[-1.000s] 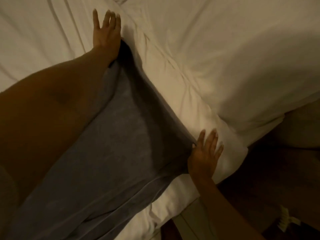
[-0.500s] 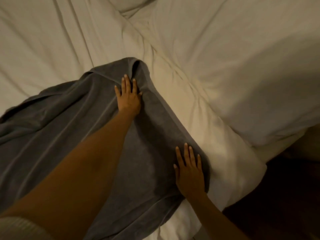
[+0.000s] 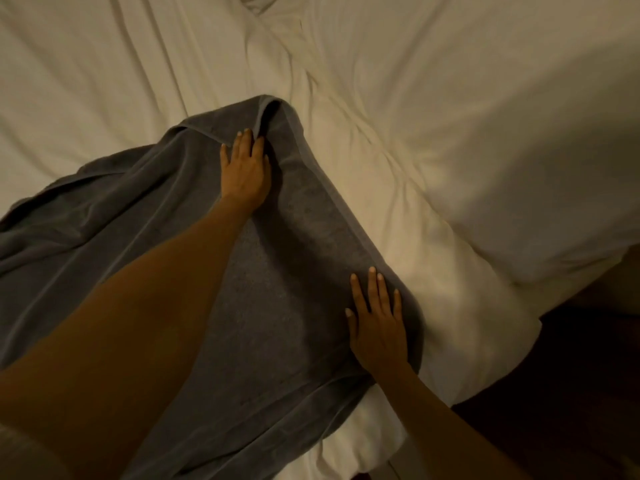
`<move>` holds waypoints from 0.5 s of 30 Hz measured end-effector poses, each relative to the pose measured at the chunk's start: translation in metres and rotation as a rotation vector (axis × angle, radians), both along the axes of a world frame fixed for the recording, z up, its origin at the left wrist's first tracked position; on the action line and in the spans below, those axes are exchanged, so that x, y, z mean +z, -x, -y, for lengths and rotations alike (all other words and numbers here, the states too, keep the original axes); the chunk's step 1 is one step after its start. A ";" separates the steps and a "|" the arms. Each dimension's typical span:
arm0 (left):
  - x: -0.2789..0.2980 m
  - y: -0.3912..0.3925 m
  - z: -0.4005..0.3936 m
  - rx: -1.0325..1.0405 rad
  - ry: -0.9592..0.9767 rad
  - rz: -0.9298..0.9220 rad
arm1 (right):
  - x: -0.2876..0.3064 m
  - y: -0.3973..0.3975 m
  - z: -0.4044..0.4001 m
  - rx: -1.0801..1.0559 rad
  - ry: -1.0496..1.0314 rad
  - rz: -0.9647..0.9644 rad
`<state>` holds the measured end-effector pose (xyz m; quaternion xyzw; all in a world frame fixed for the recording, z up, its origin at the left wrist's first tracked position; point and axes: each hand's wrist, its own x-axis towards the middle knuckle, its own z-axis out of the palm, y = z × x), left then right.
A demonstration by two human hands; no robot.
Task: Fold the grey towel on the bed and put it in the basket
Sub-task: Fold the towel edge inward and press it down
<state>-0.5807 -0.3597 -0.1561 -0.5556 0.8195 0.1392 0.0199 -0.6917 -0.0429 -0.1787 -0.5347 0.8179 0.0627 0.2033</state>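
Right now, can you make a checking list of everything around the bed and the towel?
Surface: white bed, sheet wrinkled.
Job's things: grey towel spread on the bed, far corner humped up; basket not in view.
Clutter: nothing seen.
Grippers: left hand flat on the towel near its far corner; right hand flat on its right edge. Neither is grasping.
Cables: nothing seen.
Surroundings: dark floor to the right, too dim for detail.

grey towel (image 3: 284,306) on bed (image 3: 433,133), hands flat
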 end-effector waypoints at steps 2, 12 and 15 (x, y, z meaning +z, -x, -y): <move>0.001 0.001 0.001 -0.005 0.001 -0.023 | 0.000 0.001 0.000 0.003 0.004 -0.003; 0.044 0.019 0.076 -0.126 0.243 0.304 | -0.008 0.002 -0.001 0.007 0.019 0.025; 0.064 0.032 0.114 -0.180 0.288 0.439 | -0.009 0.000 0.001 -0.004 0.024 0.033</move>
